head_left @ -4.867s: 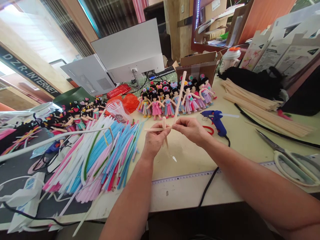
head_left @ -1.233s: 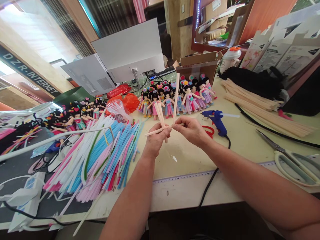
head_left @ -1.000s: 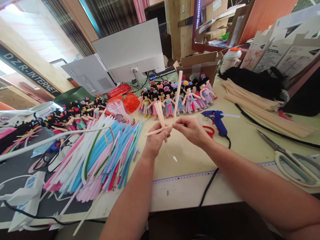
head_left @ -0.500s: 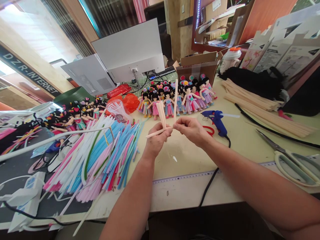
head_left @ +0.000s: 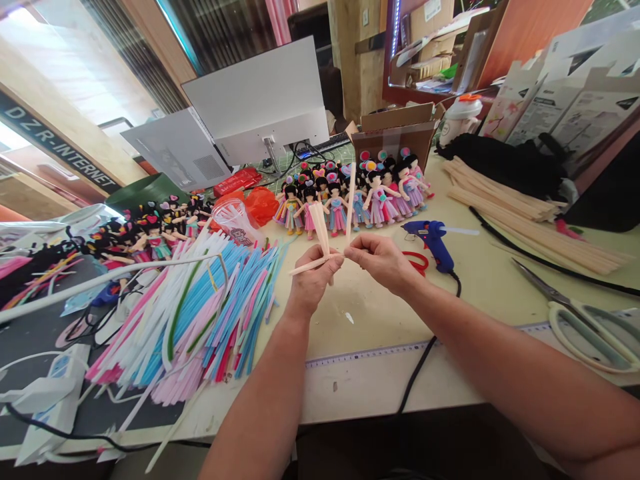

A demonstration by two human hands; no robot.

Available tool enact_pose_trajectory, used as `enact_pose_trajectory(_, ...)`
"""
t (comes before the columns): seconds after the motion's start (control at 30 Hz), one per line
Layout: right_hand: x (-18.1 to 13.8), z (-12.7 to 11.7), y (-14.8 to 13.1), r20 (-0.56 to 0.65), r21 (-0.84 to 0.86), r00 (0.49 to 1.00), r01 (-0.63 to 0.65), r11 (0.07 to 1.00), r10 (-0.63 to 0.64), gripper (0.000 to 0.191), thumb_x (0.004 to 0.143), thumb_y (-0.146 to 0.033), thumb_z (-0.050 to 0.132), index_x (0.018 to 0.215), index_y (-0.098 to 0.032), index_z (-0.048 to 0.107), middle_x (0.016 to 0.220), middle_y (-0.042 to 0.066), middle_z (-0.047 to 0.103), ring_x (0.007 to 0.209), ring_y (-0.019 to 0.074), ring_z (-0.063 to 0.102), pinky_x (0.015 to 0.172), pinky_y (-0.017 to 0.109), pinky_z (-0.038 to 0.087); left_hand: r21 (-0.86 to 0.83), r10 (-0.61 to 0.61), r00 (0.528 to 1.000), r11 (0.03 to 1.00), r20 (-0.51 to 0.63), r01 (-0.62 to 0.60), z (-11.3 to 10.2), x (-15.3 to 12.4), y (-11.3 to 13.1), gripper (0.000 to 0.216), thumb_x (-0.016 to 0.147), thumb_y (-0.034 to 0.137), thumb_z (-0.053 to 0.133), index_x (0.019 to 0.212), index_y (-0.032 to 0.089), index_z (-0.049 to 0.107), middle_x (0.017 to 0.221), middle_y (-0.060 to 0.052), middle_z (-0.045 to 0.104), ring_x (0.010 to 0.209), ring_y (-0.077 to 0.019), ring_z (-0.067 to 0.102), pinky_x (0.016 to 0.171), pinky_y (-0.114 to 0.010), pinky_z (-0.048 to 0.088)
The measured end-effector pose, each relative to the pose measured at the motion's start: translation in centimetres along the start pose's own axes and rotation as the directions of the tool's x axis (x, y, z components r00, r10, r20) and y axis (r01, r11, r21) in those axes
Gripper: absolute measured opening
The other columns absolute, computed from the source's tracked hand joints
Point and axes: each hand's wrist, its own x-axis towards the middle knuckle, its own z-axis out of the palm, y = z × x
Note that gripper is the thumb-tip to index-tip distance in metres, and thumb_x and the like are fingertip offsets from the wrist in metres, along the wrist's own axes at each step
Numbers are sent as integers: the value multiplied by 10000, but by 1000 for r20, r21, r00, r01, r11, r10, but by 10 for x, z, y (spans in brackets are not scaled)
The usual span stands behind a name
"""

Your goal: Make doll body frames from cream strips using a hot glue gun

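My left hand (head_left: pixel 315 275) is closed round a small bundle of beige pipe cleaners (head_left: pixel 320 227) that fan upward from the fist. One beige stem lies crosswise over the bundle under my left thumb, its loose end pointing left. My right hand (head_left: pixel 375 257) pinches a beige pipe cleaner (head_left: pixel 351 200) close to the bundle; this length stands upright above the fingertips. Whether it is the same stem as the crosswise one is hidden by the fingers. Both hands are above the table, almost touching each other. Behind them stand rows of small pipe-cleaner dolls (head_left: pixel 380 197).
Coloured pipe cleaners (head_left: pixel 200 300) are heaped at left. To the right lie a blue glue gun (head_left: pixel 436 243), red-handled scissors (head_left: pixel 416 262), large scissors (head_left: pixel 585 323) and beige stems (head_left: pixel 540 227). A ruler (head_left: pixel 370 355) runs along the front edge, crossed by a black cable (head_left: pixel 417 373).
Both hands have shifted very slightly left with the pipe cleaners. The grips look the same, and the upright stem leans a touch more to the left at its base.
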Motion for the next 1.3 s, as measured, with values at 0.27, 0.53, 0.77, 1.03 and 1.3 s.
enact_pose_trajectory(0.27, 0, -1, 0, 53, 40, 996, -77, 996, 75, 274, 749, -444, 592, 662, -186, 561, 568, -42, 445, 534, 95, 379, 495, 246, 310, 73, 37, 999, 997, -13, -36, -5, 0, 2, 188, 712, 361, 716, 753, 191, 646, 639, 31, 535, 598, -104, 434, 552, -247, 345)
enact_pose_trajectory(0.53, 1, -4, -1, 152, 156, 974, -191, 969, 168, 236, 703, -402, 618, 630, -190, 547, 547, -45, 451, 513, 91, 406, 504, 254, 312, 149, 68, 997, 986, 28, -71, -5, 0, 2, 172, 751, 358, 691, 763, 190, 659, 677, 13, 577, 659, -127, 479, 630, -265, 374)
enact_pose_trajectory(0.77, 2, -2, 3, 146, 222, 977, -187, 957, 157, 240, 670, -359, 631, 579, -195, 481, 532, -56, 419, 518, 88, 382, 521, 263, 285, 147, 64, 997, 987, 32, -68, -4, -2, 1, 175, 747, 361, 695, 780, 193, 655, 692, 14, 574, 678, -129, 485, 647, -267, 383)
enact_pose_trajectory(1.03, -1, -2, -4, -39, 16, 997, 64, 998, -64, 232, 747, -366, 577, 627, -200, 469, 588, -47, 402, 542, 94, 329, 507, 263, 248, 116, -16, 995, 993, -95, 27, -2, 2, -1, 330, 649, 400, 762, 692, 189, 512, 604, 59, 461, 573, -90, 380, 545, -247, 293)
enact_pose_trajectory(1.3, -1, -2, 0, -133, -244, 909, 355, 902, -394, 201, 826, -253, 548, 648, -200, 472, 653, -19, 444, 619, 121, 399, 593, 274, 330, 7, -174, 983, 985, -56, 174, -1, 3, 1, 292, 642, 439, 725, 668, 165, 629, 621, 14, 563, 608, -111, 481, 613, -268, 372)
